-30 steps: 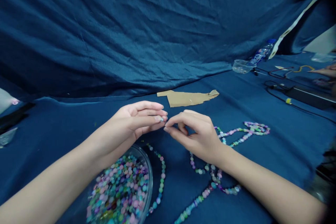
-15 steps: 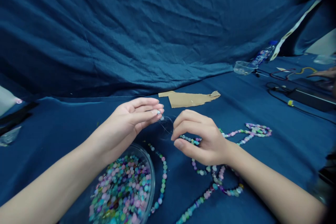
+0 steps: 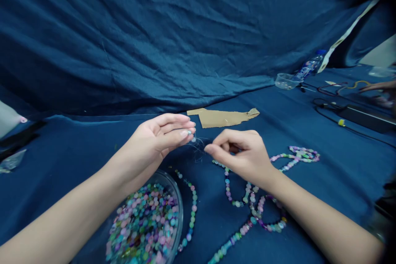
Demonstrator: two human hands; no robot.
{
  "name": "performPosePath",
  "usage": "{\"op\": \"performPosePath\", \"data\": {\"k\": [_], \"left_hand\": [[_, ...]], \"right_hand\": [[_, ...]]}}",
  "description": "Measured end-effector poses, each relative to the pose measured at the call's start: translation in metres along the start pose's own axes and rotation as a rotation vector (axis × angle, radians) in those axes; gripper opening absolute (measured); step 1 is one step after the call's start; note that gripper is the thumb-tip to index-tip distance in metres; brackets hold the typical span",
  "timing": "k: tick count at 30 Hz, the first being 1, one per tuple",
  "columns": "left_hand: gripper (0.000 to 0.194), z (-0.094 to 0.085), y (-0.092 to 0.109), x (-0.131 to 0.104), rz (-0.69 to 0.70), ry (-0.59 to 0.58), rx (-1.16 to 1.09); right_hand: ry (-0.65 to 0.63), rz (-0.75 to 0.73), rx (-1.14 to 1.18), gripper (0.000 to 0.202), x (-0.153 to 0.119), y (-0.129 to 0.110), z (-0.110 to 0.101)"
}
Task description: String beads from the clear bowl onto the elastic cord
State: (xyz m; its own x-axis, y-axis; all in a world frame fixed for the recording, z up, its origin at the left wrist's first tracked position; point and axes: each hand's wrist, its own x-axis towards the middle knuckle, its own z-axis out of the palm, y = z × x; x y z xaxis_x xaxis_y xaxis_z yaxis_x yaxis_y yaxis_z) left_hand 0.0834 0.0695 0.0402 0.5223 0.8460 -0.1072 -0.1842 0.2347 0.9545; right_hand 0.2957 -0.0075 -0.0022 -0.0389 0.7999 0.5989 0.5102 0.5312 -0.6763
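Note:
My left hand is closed, thumb against fingers, with small clear and pale blue beads at the fingertips. Fine clear thread loops out from those beads toward my right hand. The right thumb and index finger are pinched together at the thread's other side. Below my left wrist stands a clear round bowl full of mixed coloured beads. A curved beaded strand lies beside its rim. Under and around my right hand, a longer beaded strand winds in loops over the blue cloth.
Torn brown cardboard lies beyond my hands. At the back right are a clear plastic tub, a bottle with a blue cap, and a black adapter with cables. Another person's hand shows at the right edge.
My right hand has turned, and its thumb and index finger have come together in a pinch by the thread. My left hand has barely shifted.

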Motion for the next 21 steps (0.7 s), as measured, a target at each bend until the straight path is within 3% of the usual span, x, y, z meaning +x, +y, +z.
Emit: {"op": "performPosePath", "data": {"k": [1,5,13,21], "left_hand": [[0.026,0.000,0.000,-0.001,0.002,-0.012,0.004],[0.027,0.003,0.000,-0.002,0.007,-0.039,0.026],[0.027,0.002,-0.001,-0.002,0.015,-0.038,0.061],[0.020,0.003,0.002,-0.001,-0.039,-0.027,0.175]], "right_hand": [[-0.015,-0.007,-0.017,0.014,-0.001,0.000,0.002],[-0.058,-0.052,-0.070,0.025,-0.007,0.001,0.010],[-0.027,-0.056,-0.119,0.009,-0.007,0.003,0.011],[0.160,0.120,0.076,0.011,0.005,-0.003,0.004]]}}
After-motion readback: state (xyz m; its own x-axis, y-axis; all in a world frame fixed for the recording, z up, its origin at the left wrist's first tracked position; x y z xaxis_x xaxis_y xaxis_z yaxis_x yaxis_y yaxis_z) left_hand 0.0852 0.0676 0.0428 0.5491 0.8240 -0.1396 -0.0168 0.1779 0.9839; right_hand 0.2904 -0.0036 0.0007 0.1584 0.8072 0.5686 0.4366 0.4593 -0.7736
